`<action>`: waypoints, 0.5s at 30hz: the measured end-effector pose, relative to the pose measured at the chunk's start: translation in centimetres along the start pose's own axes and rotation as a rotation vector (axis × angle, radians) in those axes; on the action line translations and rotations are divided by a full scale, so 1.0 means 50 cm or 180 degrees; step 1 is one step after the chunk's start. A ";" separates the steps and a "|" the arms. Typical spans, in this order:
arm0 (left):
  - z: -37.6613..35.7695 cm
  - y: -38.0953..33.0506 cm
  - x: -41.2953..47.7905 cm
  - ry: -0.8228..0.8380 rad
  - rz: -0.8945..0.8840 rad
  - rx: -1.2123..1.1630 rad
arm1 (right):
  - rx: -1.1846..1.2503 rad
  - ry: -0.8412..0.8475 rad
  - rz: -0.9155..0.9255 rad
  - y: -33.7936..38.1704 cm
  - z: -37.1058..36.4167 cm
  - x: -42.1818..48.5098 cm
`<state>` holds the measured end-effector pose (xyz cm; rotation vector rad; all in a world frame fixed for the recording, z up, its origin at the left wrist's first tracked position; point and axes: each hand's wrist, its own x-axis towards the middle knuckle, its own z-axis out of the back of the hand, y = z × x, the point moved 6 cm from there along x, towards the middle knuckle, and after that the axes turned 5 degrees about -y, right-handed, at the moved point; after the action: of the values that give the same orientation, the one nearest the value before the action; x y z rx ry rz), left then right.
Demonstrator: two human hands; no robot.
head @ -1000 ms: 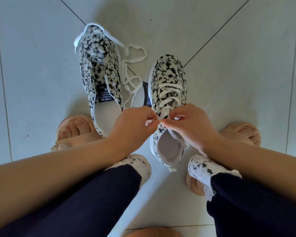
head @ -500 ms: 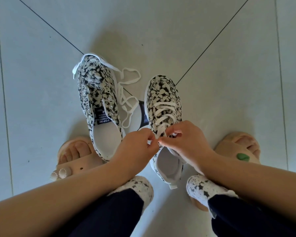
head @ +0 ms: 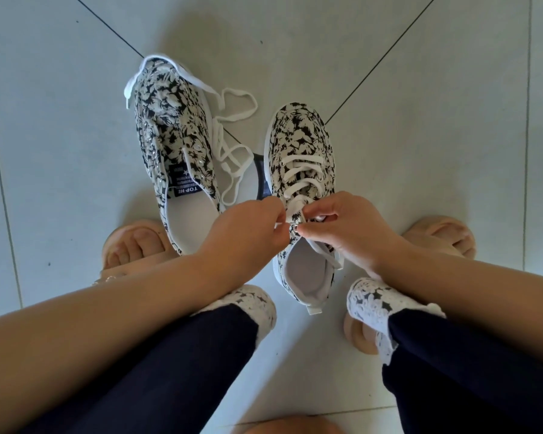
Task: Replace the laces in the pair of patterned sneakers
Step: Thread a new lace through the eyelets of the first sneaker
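Your left hand [head: 251,223] and right hand [head: 342,227] meet over the part-laced sneaker [head: 298,136] on the floor [head: 420,151]. Each pinches the white lace [head: 301,160] by the upper eyelets, close in, likely so you can feed an end through. The unlaced sneaker [head: 166,120] lies just beside it, with a loose lace [head: 239,93] heaped between the two, within reach for the second shoe.
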<state>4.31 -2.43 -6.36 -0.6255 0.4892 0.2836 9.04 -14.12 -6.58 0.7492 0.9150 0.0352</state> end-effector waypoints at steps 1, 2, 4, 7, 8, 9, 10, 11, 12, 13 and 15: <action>0.002 -0.005 0.000 0.0016 -0.0063 0.0121 | 0.0015 0.0031 -0.0008 0.002 0.000 -0.001; 0.004 -0.009 0.001 0.0022 -0.0119 0.0235 | 0.0019 0.0058 -0.0007 0.004 0.000 -0.001; 0.008 -0.012 0.001 0.0008 -0.0167 0.0355 | -0.0072 0.0108 0.0025 0.007 0.002 0.002; 0.010 -0.007 0.002 -0.0040 -0.0128 0.0274 | -0.0606 0.0153 0.0261 0.019 0.006 0.007; 0.009 -0.004 0.001 -0.0042 -0.0102 0.0233 | -0.0852 0.0153 0.0409 0.024 0.006 0.008; 0.008 -0.001 0.000 -0.0053 -0.0078 0.0191 | -0.1089 0.0123 0.0575 0.029 0.007 0.006; 0.008 0.003 -0.002 -0.0076 -0.0052 0.0135 | -0.1308 0.0038 0.0712 0.033 0.008 0.003; 0.009 0.006 -0.004 -0.0110 -0.0028 0.0065 | -0.1501 -0.0103 0.0828 0.037 0.010 -0.002; 0.008 0.009 -0.005 -0.0147 -0.0015 -0.0008 | -0.1649 -0.0266 0.0922 0.039 0.012 -0.005; 0.007 0.012 -0.007 -0.0181 -0.0014 -0.0070 | -0.1740 -0.0389 0.0985 0.040 0.013 -0.009; 0.003 0.015 -0.008 -0.0248 -0.0033 -0.0145 | -0.1695 -0.0457 0.0928 0.032 0.012 -0.008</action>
<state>3.72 -1.79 -6.40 -0.6587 0.4055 0.3089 9.67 -13.37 -5.12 0.3745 0.6121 0.4595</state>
